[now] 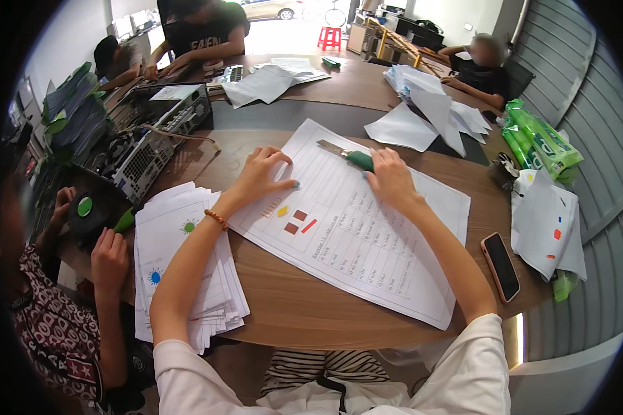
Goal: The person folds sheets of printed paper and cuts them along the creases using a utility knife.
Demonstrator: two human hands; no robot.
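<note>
A large printed worksheet [337, 228] lies at a slant on the wooden table [290, 311] before me. My right hand [392, 179] rests on it, fingers closed around the green handle of a utility knife [360, 160]; its blade points to the upper left, over the sheet. My left hand [262, 175] lies at the sheet's left edge, thumb and fingers apart, holding nothing. A stack of printed sheets [174, 249] with coloured splash shapes sits under my left forearm.
An opened computer case [158, 150] stands at left beside a co-worker's hand [109, 254]. A smartphone [500, 267], green plastic packs [540, 137] and papers [545, 228] lie at right. Crumpled papers [425, 98] are farther back. Other people sit around the table.
</note>
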